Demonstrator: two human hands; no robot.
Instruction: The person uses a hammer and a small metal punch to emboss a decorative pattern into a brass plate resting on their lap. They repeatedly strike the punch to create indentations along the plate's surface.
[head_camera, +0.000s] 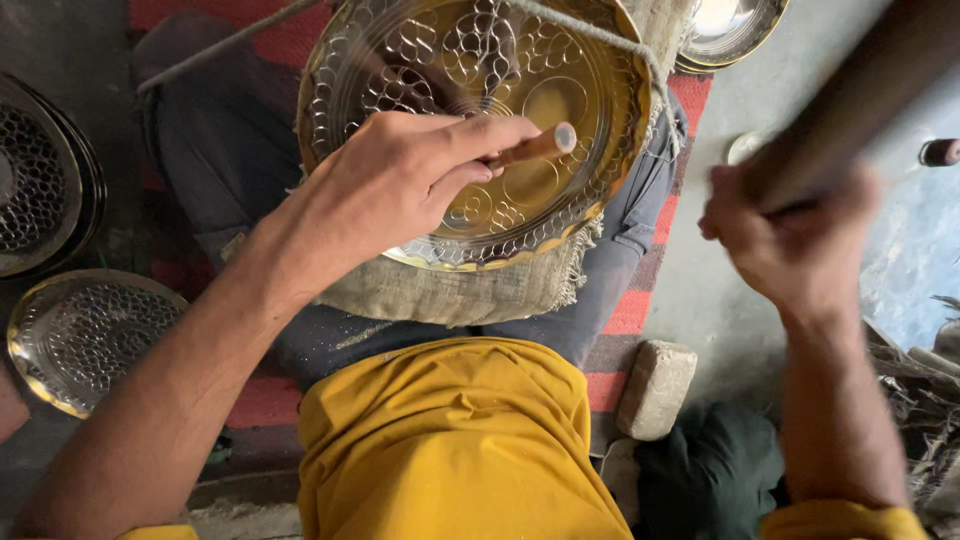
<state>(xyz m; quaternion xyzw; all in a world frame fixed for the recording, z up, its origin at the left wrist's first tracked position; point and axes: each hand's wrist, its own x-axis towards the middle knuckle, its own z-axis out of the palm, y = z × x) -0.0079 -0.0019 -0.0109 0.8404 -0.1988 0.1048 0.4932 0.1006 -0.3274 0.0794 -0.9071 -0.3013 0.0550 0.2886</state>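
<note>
Two hands: my left hand (400, 185) grips a punch (530, 150) on the brass plate (560, 95); my right hand (790, 240), at three o'clock, clenches a raised, blurred hammer handle (860, 90).

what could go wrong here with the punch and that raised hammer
1. The left hand grips the punch close to its struck end, so a stray blow from the blurred hammer in the right hand could hit the fingers.
2. The brass plate rests on a burlap pad over the lap, held by a cord; it could shift and spoil the pattern.
</note>
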